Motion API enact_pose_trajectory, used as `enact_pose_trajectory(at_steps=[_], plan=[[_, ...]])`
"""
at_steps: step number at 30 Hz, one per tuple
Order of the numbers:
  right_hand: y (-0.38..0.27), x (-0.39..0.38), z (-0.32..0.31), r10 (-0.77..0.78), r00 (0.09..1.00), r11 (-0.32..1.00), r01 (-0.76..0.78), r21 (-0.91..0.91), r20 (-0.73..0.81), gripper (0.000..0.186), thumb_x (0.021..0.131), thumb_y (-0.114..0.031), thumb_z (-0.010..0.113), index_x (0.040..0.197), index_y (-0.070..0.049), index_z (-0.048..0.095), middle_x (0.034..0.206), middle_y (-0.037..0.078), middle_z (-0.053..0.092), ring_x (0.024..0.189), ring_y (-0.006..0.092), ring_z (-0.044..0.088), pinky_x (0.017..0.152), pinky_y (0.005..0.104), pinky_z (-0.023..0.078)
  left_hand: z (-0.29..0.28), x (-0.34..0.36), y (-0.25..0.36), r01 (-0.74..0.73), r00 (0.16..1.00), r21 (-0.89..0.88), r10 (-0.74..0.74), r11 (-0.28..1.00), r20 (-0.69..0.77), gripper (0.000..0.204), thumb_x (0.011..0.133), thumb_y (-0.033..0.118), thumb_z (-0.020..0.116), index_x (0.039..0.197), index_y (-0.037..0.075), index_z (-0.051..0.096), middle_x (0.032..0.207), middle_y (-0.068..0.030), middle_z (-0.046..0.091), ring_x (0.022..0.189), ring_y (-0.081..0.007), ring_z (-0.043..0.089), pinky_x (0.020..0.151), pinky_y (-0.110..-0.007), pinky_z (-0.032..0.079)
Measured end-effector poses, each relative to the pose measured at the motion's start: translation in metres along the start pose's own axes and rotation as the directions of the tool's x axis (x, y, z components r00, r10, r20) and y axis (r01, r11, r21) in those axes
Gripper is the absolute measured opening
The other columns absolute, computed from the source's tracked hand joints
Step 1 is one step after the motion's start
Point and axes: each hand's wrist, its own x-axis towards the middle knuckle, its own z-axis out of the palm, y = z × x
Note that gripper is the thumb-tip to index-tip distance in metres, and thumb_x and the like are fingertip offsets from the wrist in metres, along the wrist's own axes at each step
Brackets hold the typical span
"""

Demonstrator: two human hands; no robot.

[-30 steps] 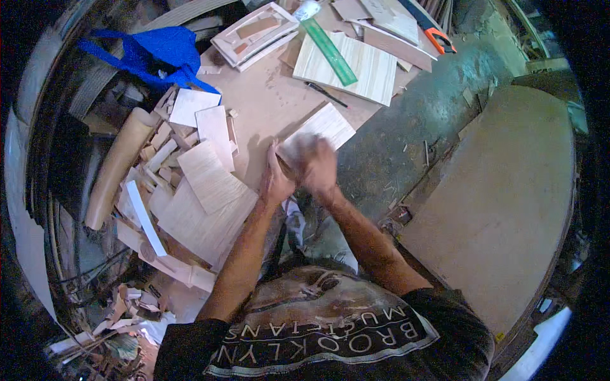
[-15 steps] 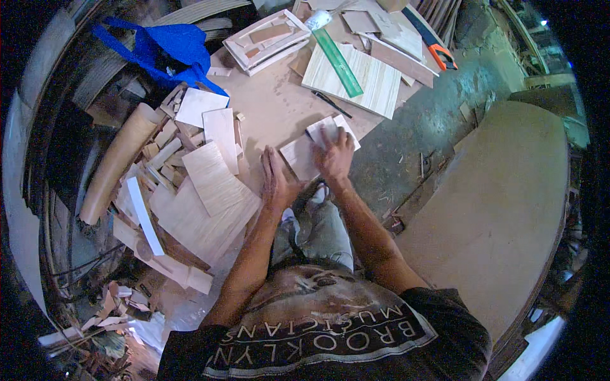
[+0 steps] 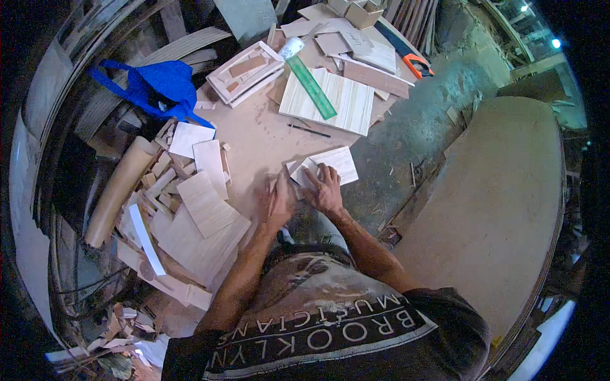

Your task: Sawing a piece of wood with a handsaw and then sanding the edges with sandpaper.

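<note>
A pale wooden board (image 3: 342, 164) lies at the near edge of the table. My right hand (image 3: 325, 190) presses on it with bent fingers, over a small pale flat piece (image 3: 307, 168) with a dark edge. What that piece is, I cannot make out, and the fingers partly cover it. Beside the board's left end is my left hand (image 3: 276, 200), its fingers stretched out and a little blurred. Whether it touches the board is unclear. Beyond the board lie a thin dark pencil-like stick (image 3: 309, 131) and a green ruler (image 3: 312, 89) on a striped panel (image 3: 346, 101).
Wood offcuts (image 3: 203, 203) heap up on the left, near a brown roll (image 3: 121, 190) and a blue bag (image 3: 162, 89). A wooden frame (image 3: 244, 71) stands at the back. An orange-handled saw (image 3: 417, 65) lies far right; a large brown sheet (image 3: 483, 222) leans at right.
My right hand has slid left and nearer across the board, with the small pale piece under its fingers. My left hand stays by the board's left end. The whole view has shifted slightly.
</note>
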Motion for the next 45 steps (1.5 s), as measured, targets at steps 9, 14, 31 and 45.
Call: enact_pose_trajectory(at_steps=[9, 14, 31, 45], plan=[[0.048, 0.063, -0.047, 0.006, 1.000, 0.984, -0.012, 0.178, 0.031, 0.068, 0.073, -0.035, 0.076, 0.131, -0.009, 0.053, 0.122, 0.023, 0.050, 0.114, 0.0396, 0.049, 0.095, 0.0531, 0.040, 0.004, 0.042, 0.010, -0.075, 0.992, 0.062, 0.068, 0.995, 0.109, 0.108, 0.064, 0.045, 0.083, 0.149, 0.003, 0.032, 0.152, -0.0233, 0.031, 0.142, -0.0442, 0.026, 0.117, -0.058, 0.020], [0.011, 0.167, -0.002, -0.448, 0.866, 0.893, 0.445, 0.067, 0.223, 0.075, 0.072, -0.037, 0.076, 0.138, -0.012, 0.049, 0.132, 0.025, 0.048, 0.120, 0.0422, 0.047, 0.101, 0.0542, 0.037, 0.007, 0.022, 0.026, 0.042, 0.999, 0.015, -0.042, 0.999, 0.017, 0.103, 0.061, 0.042, 0.084, 0.147, 0.006, 0.038, 0.148, -0.0268, 0.033, 0.140, -0.0466, 0.026, 0.116, -0.057, 0.024], [0.109, 0.263, -0.030, -0.053, 0.960, 0.993, 0.080, -0.090, 0.274, 0.089, 0.072, -0.031, 0.074, 0.149, -0.012, 0.034, 0.127, 0.023, 0.047, 0.117, 0.0413, 0.047, 0.092, 0.0575, 0.045, 0.007, 0.008, 0.059, 0.570, 0.822, 0.029, -0.570, 0.821, 0.005, 0.111, 0.062, 0.037, 0.084, 0.155, 0.019, 0.026, 0.161, -0.0152, 0.019, 0.147, -0.0408, 0.020, 0.113, -0.064, 0.025], [0.287, 0.331, -0.093, 0.005, 1.000, 0.987, -0.004, 0.158, -0.003, 0.026, 0.083, -0.006, 0.055, 0.104, -0.004, 0.069, 0.096, 0.022, 0.069, 0.093, 0.0406, 0.066, 0.084, 0.0453, 0.052, 0.016, 0.137, 0.053, 0.268, 0.946, 0.190, -0.221, 0.944, -0.237, 0.043, 0.086, 0.016, 0.060, 0.128, 0.008, 0.059, 0.140, -0.0089, 0.048, 0.135, -0.0325, 0.039, 0.111, -0.052, 0.033]])
